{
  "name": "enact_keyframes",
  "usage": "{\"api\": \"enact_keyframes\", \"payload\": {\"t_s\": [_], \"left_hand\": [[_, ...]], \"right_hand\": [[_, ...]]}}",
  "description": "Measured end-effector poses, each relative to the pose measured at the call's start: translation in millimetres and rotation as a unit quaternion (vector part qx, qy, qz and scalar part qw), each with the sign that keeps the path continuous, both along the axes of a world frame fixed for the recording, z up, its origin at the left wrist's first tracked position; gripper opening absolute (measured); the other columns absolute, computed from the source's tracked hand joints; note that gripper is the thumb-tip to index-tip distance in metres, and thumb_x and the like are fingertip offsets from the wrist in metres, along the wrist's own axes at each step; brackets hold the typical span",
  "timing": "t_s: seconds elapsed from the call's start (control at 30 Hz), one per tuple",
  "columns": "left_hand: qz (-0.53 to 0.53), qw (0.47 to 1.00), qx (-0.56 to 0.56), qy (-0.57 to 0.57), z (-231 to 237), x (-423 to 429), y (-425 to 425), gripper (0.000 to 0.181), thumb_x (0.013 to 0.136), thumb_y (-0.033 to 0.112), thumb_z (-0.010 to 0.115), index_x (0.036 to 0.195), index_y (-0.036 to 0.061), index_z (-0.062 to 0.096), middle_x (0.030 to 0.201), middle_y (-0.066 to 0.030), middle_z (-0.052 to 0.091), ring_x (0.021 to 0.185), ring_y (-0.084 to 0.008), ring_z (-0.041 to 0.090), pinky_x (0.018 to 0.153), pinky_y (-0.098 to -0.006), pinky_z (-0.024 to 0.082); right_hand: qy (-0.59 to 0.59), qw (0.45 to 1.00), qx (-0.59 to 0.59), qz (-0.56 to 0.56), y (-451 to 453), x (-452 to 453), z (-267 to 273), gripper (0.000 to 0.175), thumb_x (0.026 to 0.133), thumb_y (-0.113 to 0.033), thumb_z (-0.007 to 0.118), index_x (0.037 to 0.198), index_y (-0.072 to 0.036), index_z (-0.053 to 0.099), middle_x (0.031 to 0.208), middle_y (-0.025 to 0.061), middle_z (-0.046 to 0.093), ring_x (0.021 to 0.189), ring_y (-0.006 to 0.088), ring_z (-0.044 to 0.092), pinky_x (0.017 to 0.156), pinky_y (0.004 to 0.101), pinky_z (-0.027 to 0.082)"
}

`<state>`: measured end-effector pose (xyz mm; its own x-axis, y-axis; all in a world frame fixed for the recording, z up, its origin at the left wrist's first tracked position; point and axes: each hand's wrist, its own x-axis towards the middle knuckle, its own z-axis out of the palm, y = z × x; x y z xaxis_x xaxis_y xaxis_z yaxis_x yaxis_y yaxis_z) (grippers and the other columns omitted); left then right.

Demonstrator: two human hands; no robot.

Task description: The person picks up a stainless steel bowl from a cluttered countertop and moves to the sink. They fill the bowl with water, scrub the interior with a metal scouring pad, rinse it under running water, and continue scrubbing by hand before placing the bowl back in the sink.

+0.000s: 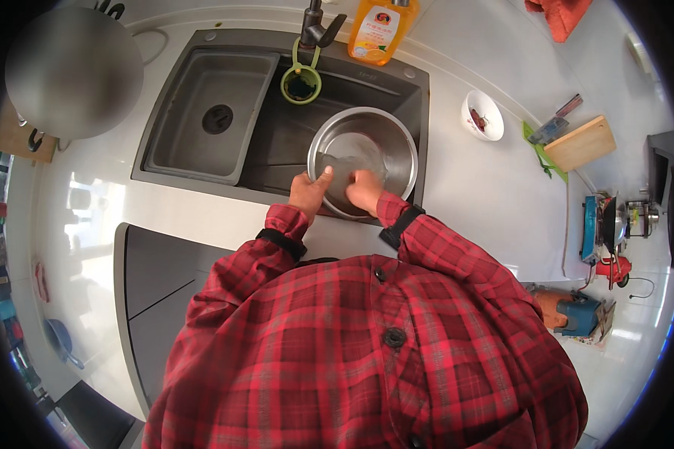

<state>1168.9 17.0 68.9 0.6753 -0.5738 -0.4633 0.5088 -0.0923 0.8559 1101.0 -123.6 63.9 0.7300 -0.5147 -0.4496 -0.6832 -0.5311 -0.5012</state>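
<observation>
A round stainless steel basin (365,120) sits in the right part of a dark grey double sink (283,193), with some liquid visible at its bottom. At the basin's near left rim, my left hand (309,193) grips the edge, thumb laid over the inside. My right hand (366,191) reaches into the basin over the near rim with its fingers curled inward. Whether anything is held in those curled fingers is hidden. Behind the basin, a green strainer cup (301,87) with dark contents hangs by its loop from the dark faucet (313,31).
A bottle of orange dish soap (379,31) stands behind the sink. On the right counter are a white bowl (483,115) with reddish food, a wooden cutting board (583,143), a green board (531,137) and a portable gas stove (591,227). A blurred round patch covers the upper left.
</observation>
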Motion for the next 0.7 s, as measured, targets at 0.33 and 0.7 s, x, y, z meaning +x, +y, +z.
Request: {"api": "enact_keyframes", "payload": {"t_s": [0.33,0.7], "left_hand": [[-0.021,0.998,0.057,0.011,1,8,1,0.052,0.092,0.041,0.057,0.1,-0.0101,0.06,0.086,-0.0146,0.063,0.072,-0.0186,0.06,0.06,-0.0345,0.05],[-0.009,0.997,0.029,0.067,8,5,-3,0.043,0.084,0.025,0.065,0.107,-0.0103,0.056,0.095,-0.0175,0.062,0.079,-0.0286,0.065,0.062,-0.0428,0.06]], "right_hand": [[-0.204,0.933,0.287,0.077,44,-19,26,0.029,0.097,-0.017,0.045,0.118,0.0,0.054,0.103,0.0103,0.065,0.091,0.0181,0.06,0.079,0.0327,0.046],[-0.054,0.865,-0.2,0.457,-21,-70,45,0.032,0.086,-0.034,0.058,0.089,-0.002,0.062,0.096,0.0124,0.062,0.098,0.0284,0.058,0.087,0.0462,0.038]]}}
